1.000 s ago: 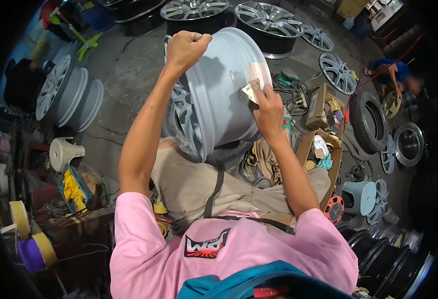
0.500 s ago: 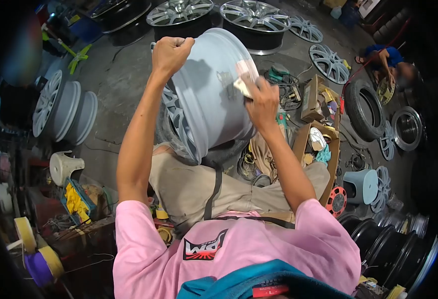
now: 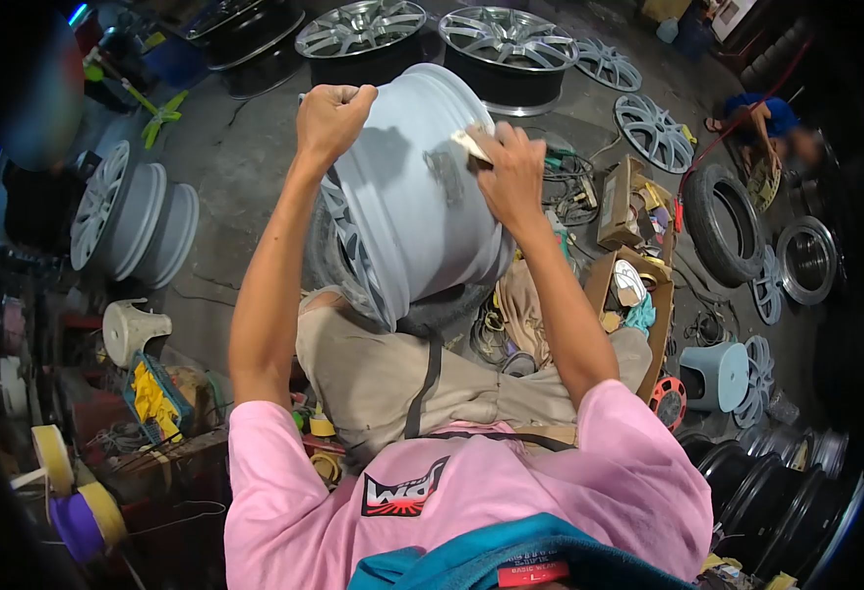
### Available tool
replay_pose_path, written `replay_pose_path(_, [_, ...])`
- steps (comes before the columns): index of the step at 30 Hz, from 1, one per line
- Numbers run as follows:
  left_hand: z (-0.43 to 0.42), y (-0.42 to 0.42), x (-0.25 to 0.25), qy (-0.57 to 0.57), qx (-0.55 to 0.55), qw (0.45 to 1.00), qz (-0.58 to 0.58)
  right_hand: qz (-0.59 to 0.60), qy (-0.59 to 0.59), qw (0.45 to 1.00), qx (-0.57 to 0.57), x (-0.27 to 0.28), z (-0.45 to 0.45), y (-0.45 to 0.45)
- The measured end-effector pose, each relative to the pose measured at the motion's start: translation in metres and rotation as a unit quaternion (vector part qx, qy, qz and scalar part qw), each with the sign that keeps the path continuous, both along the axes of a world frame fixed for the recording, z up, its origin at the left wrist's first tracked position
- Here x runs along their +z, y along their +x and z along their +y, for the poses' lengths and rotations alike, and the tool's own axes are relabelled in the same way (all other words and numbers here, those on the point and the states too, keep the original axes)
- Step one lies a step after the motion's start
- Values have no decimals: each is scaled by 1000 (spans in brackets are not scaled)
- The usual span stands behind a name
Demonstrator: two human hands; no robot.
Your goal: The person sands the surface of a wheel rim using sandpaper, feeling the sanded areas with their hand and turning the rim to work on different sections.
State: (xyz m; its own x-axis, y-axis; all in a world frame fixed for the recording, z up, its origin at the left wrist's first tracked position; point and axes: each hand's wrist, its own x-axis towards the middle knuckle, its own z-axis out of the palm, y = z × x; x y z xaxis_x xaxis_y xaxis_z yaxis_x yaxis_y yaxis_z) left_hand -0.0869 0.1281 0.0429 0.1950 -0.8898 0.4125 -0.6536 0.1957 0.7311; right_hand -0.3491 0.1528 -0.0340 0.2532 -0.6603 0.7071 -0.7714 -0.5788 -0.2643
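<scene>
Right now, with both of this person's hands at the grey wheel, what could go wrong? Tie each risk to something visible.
The wheel stands tilted close to the legs; if the left hand at its upper edge slipped, it might roll or fall against them.

The right hand, bare and holding the paper near the wheel's edge, could get scraped.

Loose cables beside the box might snag a foot.

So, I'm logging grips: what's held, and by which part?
Right hand: small pale flat sheet, by its right end. Left hand: closed at grey metal wheel; hold unclear.
</scene>
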Motion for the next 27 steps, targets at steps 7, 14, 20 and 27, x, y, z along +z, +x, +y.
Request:
replay_pose_path(7, [-5, -10, -4, -7, -21, 1000, 11, 32, -1, 999, 13, -9, 27, -18])
replay_pose_path(14, [-4, 1, -2, -6, -6, 1000, 1, -18, 38, 999, -31, -19, 36, -7])
replay_pose_path(20, [-5, -7, 2, -4, -13, 1000, 7, 22, -1, 999, 23, 5, -7, 1])
replay_pose_path(27, [-8, 1, -3, 23, -16, 1000, -5, -20, 39, 998, -38, -23, 40, -12])
